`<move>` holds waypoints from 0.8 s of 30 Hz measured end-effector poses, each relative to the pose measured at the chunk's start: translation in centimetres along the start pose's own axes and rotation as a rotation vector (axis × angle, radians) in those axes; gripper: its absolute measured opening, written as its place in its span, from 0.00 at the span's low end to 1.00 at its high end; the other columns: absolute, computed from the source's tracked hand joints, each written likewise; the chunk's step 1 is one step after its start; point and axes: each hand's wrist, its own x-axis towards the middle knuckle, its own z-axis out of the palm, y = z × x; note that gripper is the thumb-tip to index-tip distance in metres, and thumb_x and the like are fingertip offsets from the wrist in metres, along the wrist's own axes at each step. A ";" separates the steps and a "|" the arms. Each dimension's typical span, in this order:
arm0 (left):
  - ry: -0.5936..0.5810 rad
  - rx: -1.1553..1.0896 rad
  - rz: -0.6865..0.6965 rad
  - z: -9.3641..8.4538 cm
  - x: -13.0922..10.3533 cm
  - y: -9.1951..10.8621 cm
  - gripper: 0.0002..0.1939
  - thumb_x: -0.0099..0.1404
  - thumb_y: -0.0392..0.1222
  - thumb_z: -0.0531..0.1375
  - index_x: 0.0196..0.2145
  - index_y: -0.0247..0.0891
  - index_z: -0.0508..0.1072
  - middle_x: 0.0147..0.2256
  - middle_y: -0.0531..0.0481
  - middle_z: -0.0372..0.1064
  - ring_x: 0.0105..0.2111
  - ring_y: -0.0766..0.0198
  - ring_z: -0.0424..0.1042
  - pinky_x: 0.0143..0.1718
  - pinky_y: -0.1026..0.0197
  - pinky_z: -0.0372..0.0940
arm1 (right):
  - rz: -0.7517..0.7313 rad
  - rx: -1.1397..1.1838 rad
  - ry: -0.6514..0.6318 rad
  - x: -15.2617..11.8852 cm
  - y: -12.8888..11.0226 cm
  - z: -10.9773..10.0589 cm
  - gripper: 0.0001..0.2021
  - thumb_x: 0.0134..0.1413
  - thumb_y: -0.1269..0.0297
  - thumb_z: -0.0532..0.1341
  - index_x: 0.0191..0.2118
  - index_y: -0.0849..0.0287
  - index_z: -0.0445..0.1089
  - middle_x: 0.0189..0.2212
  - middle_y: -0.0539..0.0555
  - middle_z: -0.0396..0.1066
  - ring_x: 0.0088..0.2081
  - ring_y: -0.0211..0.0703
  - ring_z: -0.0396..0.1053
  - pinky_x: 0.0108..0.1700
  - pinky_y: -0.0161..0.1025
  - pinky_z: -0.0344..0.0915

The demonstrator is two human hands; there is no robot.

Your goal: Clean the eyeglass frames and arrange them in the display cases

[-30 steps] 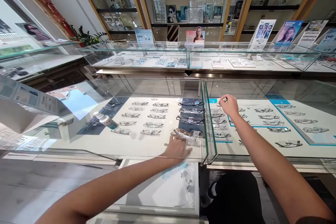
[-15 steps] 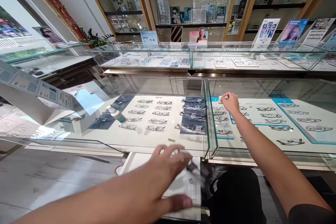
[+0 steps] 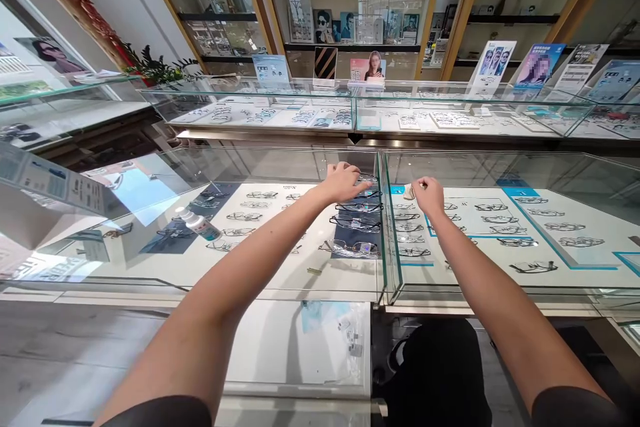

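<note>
Left hand point(image 3: 345, 183): fingers loosely bent over the far end of the dark glasses point(image 3: 356, 223); from here I can't tell whether it grips a pair.
Right hand point(image 3: 429, 197): closed on a small pale item point(image 3: 409, 192).
Dark glasses: lined up on a dark strip point(image 3: 357, 237) inside the glass case point(image 3: 250, 275).
White bottle point(image 3: 200, 224): off to the left, well apart from both hands.

The left arm point(image 3: 240, 273) slants up from the lower left to just above the frame's middle, where the left hand point(image 3: 344, 183) hangs palm down, fingers bent, thumb pointing right. The right arm point(image 3: 483, 267) rises from the lower right, elbow nearly straight, its right hand point(image 3: 429, 196) curled tight right of centre.
</note>
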 end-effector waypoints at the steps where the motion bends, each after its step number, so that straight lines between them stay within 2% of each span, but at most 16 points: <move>1: -0.019 -0.003 -0.010 0.7 0.8 -0.5 0.36 0.79 0.64 0.46 0.58 0.32 0.80 0.70 0.33 0.67 0.70 0.33 0.56 0.68 0.32 0.49 | 0.001 0.003 -0.001 0.1 0.0 0.1 0.09 0.54 0.57 0.59 0.27 0.53 0.69 0.39 0.56 0.76 0.44 0.52 0.67 0.46 0.45 0.62; 5: -0.064 -0.005 -0.040 2.3 2.5 -1.4 0.37 0.79 0.63 0.44 0.60 0.32 0.80 0.71 0.32 0.66 0.70 0.31 0.56 0.68 0.31 0.50 | 0.005 0.016 -0.010 0.2 0.2 0.3 0.10 0.54 0.56 0.59 0.27 0.53 0.70 0.39 0.56 0.76 0.44 0.52 0.67 0.46 0.45 0.62; 8: -0.079 0.006 -0.041 2.7 2.9 -1.2 0.36 0.79 0.61 0.45 0.60 0.32 0.80 0.71 0.32 0.66 0.70 0.31 0.56 0.68 0.30 0.50 | 0.006 0.025 -0.014 0.2 0.3 0.3 0.10 0.54 0.56 0.59 0.27 0.53 0.71 0.39 0.56 0.77 0.45 0.53 0.68 0.46 0.45 0.61; 11: -0.082 0.018 -0.037 1.9 2.3 -0.5 0.34 0.80 0.59 0.47 0.62 0.33 0.79 0.74 0.33 0.61 0.71 0.31 0.55 0.69 0.30 0.49 | 0.005 0.036 -0.016 0.1 0.2 0.2 0.09 0.54 0.56 0.59 0.27 0.53 0.70 0.40 0.56 0.77 0.46 0.53 0.68 0.45 0.44 0.61; 13: -0.052 0.024 -0.025 0.8 0.5 0.5 0.33 0.80 0.58 0.47 0.64 0.34 0.77 0.77 0.34 0.56 0.74 0.33 0.51 0.70 0.31 0.48 | 0.004 0.038 -0.013 0.1 0.2 0.1 0.10 0.54 0.56 0.59 0.26 0.53 0.70 0.39 0.56 0.77 0.45 0.53 0.68 0.44 0.44 0.60; 15: 0.022 0.022 0.031 -0.9 -2.9 1.9 0.32 0.80 0.58 0.48 0.67 0.36 0.74 0.78 0.35 0.54 0.75 0.35 0.50 0.71 0.32 0.48 | 0.003 0.039 -0.005 0.1 0.2 0.1 0.10 0.54 0.56 0.60 0.25 0.53 0.70 0.37 0.55 0.75 0.43 0.52 0.67 0.43 0.44 0.59; 17: 0.103 0.015 0.138 -2.8 -7.8 3.7 0.29 0.81 0.57 0.49 0.66 0.38 0.74 0.74 0.36 0.61 0.74 0.38 0.54 0.70 0.33 0.49 | 0.003 0.040 0.002 0.2 0.2 0.0 0.10 0.53 0.57 0.60 0.25 0.54 0.70 0.35 0.55 0.74 0.41 0.51 0.67 0.43 0.44 0.59; 18: 0.103 0.018 0.176 -3.7 -10.7 4.7 0.27 0.80 0.57 0.51 0.64 0.39 0.75 0.72 0.37 0.65 0.73 0.39 0.56 0.70 0.34 0.50 | 0.004 0.041 0.007 0.2 0.2 0.0 0.09 0.53 0.58 0.60 0.25 0.54 0.70 0.35 0.54 0.74 0.41 0.50 0.67 0.43 0.44 0.59; 20: 0.026 0.014 0.199 -5.5 -16.7 6.6 0.24 0.79 0.57 0.54 0.58 0.40 0.78 0.64 0.37 0.74 0.67 0.39 0.64 0.67 0.38 0.54 | 0.006 0.042 0.019 0.4 0.3 -0.2 0.08 0.52 0.59 0.61 0.25 0.54 0.70 0.34 0.53 0.74 0.40 0.49 0.67 0.43 0.44 0.59; 21: -0.066 -0.012 0.179 -6.3 -19.7 7.4 0.22 0.79 0.57 0.55 0.54 0.40 0.80 0.56 0.38 0.79 0.60 0.41 0.71 0.63 0.42 0.58 | 0.009 0.041 0.026 0.4 0.3 -0.3 0.08 0.52 0.60 0.61 0.25 0.54 0.70 0.34 0.53 0.73 0.39 0.49 0.67 0.43 0.44 0.59; 22: -0.176 -0.057 0.115 -6.9 -22.6 8.0 0.21 0.79 0.57 0.55 0.50 0.42 0.80 0.49 0.41 0.81 0.51 0.45 0.75 0.57 0.46 0.61 | 0.013 0.039 0.032 0.4 0.3 -0.3 0.08 0.52 0.60 0.61 0.25 0.54 0.70 0.33 0.53 0.73 0.39 0.48 0.67 0.43 0.44 0.59; 24: -0.367 -0.188 -0.092 -7.5 -28.0 8.9 0.22 0.78 0.61 0.54 0.48 0.45 0.81 0.39 0.44 0.81 0.38 0.51 0.76 0.43 0.53 0.63 | 0.024 0.034 0.037 0.5 0.3 -0.5 0.07 0.51 0.61 0.61 0.25 0.54 0.70 0.31 0.52 0.72 0.38 0.48 0.67 0.42 0.43 0.59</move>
